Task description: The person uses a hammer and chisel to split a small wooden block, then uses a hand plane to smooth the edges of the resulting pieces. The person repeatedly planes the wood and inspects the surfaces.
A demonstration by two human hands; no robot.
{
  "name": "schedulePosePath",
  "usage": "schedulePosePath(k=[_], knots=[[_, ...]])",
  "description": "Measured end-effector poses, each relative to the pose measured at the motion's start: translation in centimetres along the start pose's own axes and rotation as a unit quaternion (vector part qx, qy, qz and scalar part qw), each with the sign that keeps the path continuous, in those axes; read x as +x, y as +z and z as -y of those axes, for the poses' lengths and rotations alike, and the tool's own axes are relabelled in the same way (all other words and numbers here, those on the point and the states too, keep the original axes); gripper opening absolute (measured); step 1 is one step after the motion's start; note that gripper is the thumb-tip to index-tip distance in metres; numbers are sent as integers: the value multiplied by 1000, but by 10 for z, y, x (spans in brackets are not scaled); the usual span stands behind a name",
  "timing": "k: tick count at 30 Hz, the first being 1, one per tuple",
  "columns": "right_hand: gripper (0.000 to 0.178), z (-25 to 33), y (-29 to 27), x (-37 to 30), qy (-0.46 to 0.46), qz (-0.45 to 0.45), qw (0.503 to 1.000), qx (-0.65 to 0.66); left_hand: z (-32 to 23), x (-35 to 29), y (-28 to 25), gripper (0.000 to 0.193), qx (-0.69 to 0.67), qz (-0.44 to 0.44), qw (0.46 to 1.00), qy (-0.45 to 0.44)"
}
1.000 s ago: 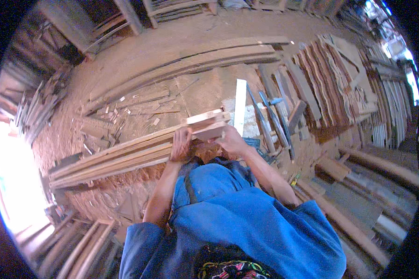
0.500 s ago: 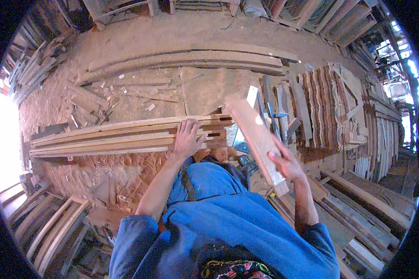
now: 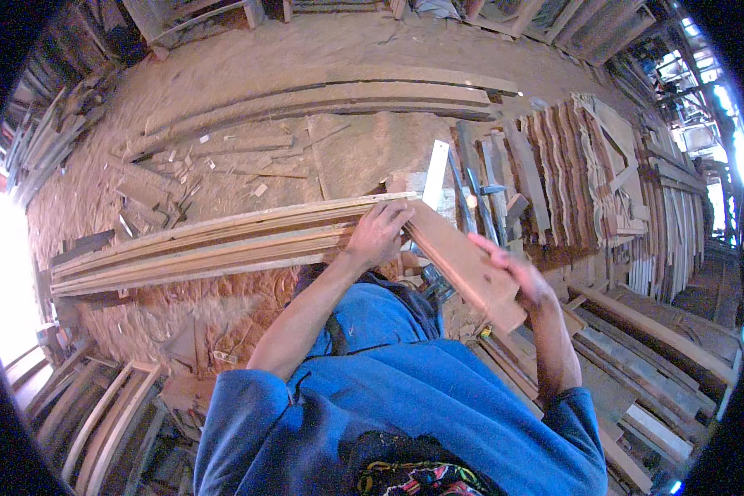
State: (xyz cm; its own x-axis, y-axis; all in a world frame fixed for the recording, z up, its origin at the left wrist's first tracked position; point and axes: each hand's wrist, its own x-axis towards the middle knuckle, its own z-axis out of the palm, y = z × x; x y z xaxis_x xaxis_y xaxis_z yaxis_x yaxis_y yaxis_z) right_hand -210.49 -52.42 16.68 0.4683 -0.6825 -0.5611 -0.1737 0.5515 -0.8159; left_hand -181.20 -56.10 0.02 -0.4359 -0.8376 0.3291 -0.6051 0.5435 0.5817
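A short, wide wooden board [image 3: 463, 260] slants from the ends of the long rails down toward my right side, with a narrower tongue at its near end. Along its right edge, my right hand [image 3: 525, 277] grips it, the fingertips showing on that edge and the thumb hidden. My left hand [image 3: 378, 234] curls its fingers over the right end of the long wooden rails [image 3: 223, 236], close against the board's far end. Those rails lie side by side and stretch off to the left. Whether the board's far end sits in a rail or only touches it, I cannot tell.
A metal square [image 3: 436, 174] and blue clamp bars [image 3: 479, 198] lie beyond the board. Stacked wavy-edged slats [image 3: 562, 174] stand at the right. A power tool [image 3: 438, 283] sits near my waist. Long beams [image 3: 322, 103] and offcuts [image 3: 248, 157] lie on the dusty ground ahead.
The board's far end has come down and left to the rail ends. My left hand has slid right along the rails to meet it. My right hand has shifted slightly right, still at the board.
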Motion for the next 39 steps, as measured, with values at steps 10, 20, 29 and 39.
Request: schedulePosePath(k=[10,20,29,39], knots=[[81,105,-12,90,-49,-37,993,-97,8,70,-70,47,-150,149,969,-129],[66,109,19,100,-146,-63,964,-215,39,53,-44,50,-101,172,964,-175],[54,44,2,117,-113,-98,922,-356,133,36,57,42,-408,40,890,-199],[59,32,-6,143,-220,-150,826,-496,20,61,-23,43,-634,95,702,-310]])
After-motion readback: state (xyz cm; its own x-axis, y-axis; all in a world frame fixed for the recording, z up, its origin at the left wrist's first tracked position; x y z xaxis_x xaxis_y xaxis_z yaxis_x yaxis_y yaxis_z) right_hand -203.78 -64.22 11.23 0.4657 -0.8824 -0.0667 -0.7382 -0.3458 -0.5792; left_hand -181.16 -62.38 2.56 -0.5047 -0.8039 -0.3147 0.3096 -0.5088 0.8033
